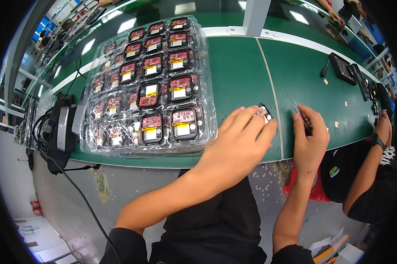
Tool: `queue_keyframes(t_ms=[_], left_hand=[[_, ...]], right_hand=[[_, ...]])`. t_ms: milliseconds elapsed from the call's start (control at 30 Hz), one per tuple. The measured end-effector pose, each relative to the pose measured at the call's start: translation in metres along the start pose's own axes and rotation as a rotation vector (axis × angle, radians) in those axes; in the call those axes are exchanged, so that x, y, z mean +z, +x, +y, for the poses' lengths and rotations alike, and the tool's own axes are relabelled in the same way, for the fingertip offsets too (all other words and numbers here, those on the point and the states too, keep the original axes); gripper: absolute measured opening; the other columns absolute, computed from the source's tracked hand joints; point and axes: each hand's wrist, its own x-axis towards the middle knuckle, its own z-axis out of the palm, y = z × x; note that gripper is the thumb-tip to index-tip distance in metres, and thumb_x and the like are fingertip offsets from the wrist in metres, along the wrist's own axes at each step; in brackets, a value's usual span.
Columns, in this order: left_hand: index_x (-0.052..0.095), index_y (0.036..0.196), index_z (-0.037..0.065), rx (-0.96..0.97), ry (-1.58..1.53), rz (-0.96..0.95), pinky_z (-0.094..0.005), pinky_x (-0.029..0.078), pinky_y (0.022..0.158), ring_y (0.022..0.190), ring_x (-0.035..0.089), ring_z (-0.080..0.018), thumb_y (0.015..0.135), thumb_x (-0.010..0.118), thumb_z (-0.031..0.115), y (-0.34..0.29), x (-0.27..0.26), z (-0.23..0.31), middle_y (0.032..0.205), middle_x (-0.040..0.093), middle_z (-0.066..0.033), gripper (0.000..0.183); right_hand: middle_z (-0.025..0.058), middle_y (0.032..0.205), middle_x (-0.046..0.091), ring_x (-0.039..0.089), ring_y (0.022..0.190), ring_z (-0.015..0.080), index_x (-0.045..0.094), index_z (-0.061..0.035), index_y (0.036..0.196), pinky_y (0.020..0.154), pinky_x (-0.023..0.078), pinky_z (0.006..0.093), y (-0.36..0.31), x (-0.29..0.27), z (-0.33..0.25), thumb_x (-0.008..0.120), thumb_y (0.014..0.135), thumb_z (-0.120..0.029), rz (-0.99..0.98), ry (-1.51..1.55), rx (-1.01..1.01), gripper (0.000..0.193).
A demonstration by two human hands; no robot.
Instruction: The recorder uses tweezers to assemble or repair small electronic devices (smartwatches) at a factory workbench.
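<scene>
The small device [263,112] is over the green table [233,66], gripped by the left hand [241,137]; the right hand [312,137] pinches tweezers [295,107]. It seems light, stiff, fragile: better to hold its edges.

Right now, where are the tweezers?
Head view, right of centre: the tweezers are in the right hand, tips pointing away from the person, just right of the table seam.
</scene>
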Motion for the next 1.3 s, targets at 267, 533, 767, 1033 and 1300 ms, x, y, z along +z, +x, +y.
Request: queue_keyframes(t_ms=[267,533,767,1033,1300], left_hand=[[0.066,0.116,-0.004,-0.086,0.088,0.012,-0.0340,0.057,0.084,0.106,0.062,-0.0288,0.080,0.075,0.005,-0.006,0.004,0.004,0.104,0.059,-0.0123,0.037],[0.070,0.106,-0.006,0.032,0.026,0.061,-0.0333,0.060,0.082,0.103,0.065,-0.0292,0.075,0.070,0.003,-0.021,-0.011,0.019,0.102,0.063,-0.0126,0.031],[0.077,0.099,-0.001,-0.078,0.116,0.297,-0.0383,0.058,0.085,0.095,0.070,-0.0306,0.073,0.081,-0.002,-0.054,-0.114,0.019,0.099,0.071,-0.0122,0.026],[0.075,0.098,0.000,-0.519,0.465,0.439,-0.0341,0.054,0.077,0.085,0.069,-0.0258,0.080,0.080,-0.001,-0.075,-0.136,-0.045,0.099,0.072,-0.0116,0.018],[0.074,0.103,-0.001,-0.404,0.527,0.358,-0.0387,0.054,0.081,0.095,0.069,-0.0306,0.081,0.079,0.001,-0.082,-0.126,-0.055,0.101,0.074,-0.0127,0.022]], right_hand=[[0.0113,0.086,0.067,0.063,0.076,0.0227,0.071,-0.0003,0.106,0.068,0.050,0.0332,0.001,0.002,-0.001,0.073,0.090,-0.004,0.004,0.007,-0.026,0.016],[0.0087,0.087,0.066,0.061,0.077,0.0186,0.071,-0.0003,0.109,0.070,0.050,0.0309,-0.003,0.002,0.001,0.071,0.092,-0.005,0.013,0.023,0.017,0.018],[0.0080,0.088,0.065,0.059,0.078,0.0177,0.071,0.0003,0.109,0.072,0.049,0.0308,-0.001,0.004,-0.001,0.071,0.091,-0.005,0.006,0.035,0.031,0.018],[0.0078,0.088,0.065,0.058,0.078,0.0175,0.071,0.0006,0.109,0.072,0.048,0.0303,-0.003,0.006,0.000,0.071,0.091,-0.005,0.020,0.026,0.043,0.019],[0.0058,0.086,0.064,0.055,0.076,0.0161,0.071,0.0001,0.108,0.071,0.047,0.0297,-0.003,0.006,-0.003,0.072,0.091,-0.004,0.023,-0.008,0.058,0.018]])
